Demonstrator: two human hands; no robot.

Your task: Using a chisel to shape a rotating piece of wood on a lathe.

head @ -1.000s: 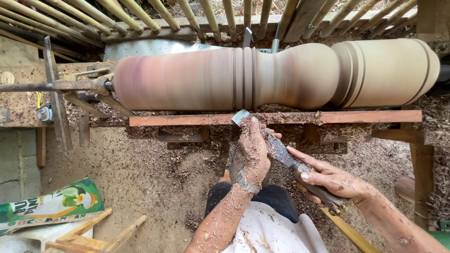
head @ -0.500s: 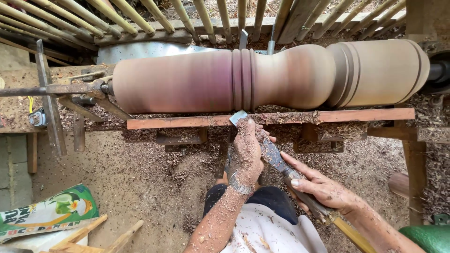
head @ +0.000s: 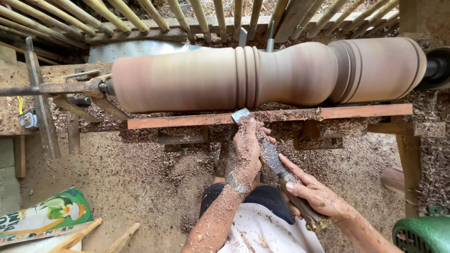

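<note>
Your left hand point(head: 246, 152) stays wrapped over the chisel point(head: 269, 157) near its blade, pressing it onto the tool rest point(head: 356, 112), while your right hand point(head: 316, 194) is closed round the handle lower right. Since a second ago the blade tip has barely shifted: it sits at the rest just below the grooved rings of the turned wooden post point(head: 262, 75), so the cut looks held in one spot. Shavings point(head: 140, 173) cover the floor beneath.

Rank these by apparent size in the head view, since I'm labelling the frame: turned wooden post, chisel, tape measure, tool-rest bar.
1. turned wooden post
2. tool-rest bar
3. chisel, closer to the camera, so its rank is unsure
4. tape measure
</note>
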